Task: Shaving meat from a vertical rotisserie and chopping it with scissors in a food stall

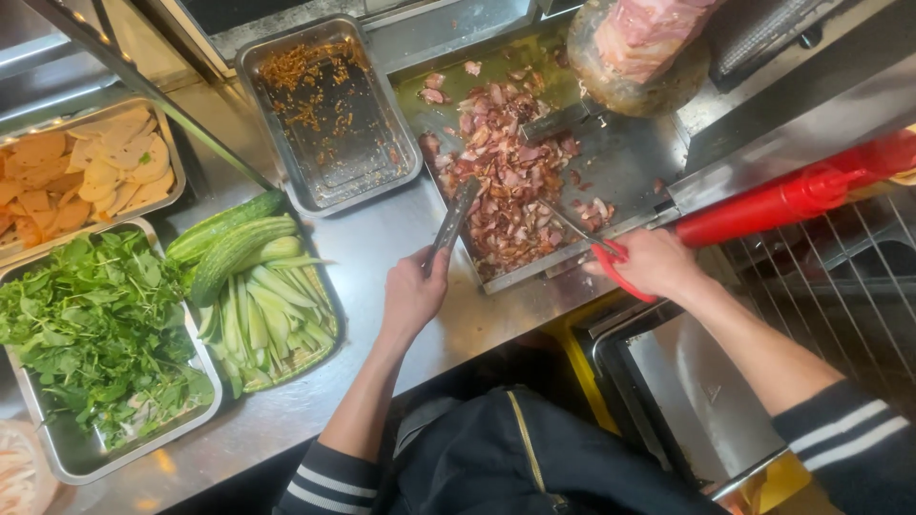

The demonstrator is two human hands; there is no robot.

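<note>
Item: meat point(506, 181), sliced, reddish-brown, heaped in a steel tray point(630, 157) just ahead of both our hands. Our left hand point(412, 296) has its fingers closed round the handle of dark tongs point(452, 221), whose tips reach the near-left edge of the heap. Our right hand point(654, 262) has its fingers closed through the red loops of scissors point(587, 238), blades pointing left into the near-right edge of the heap. State of work, as we judge it: most of the meat already lies in small pieces; a few larger strips at the middle and far side look uncut, and stray bits sit apart near the tray's far corner. Beyond our right fingers, a meat block point(649, 33) on a round plate. Right of them, a red squeeze bottle point(792, 195). Left of our left fingers, on the worktop point(372, 248): a near-empty pan point(329, 114) with crumbs, cucumbers point(253, 277), greens point(95, 334), pale slices point(86, 176).
</note>
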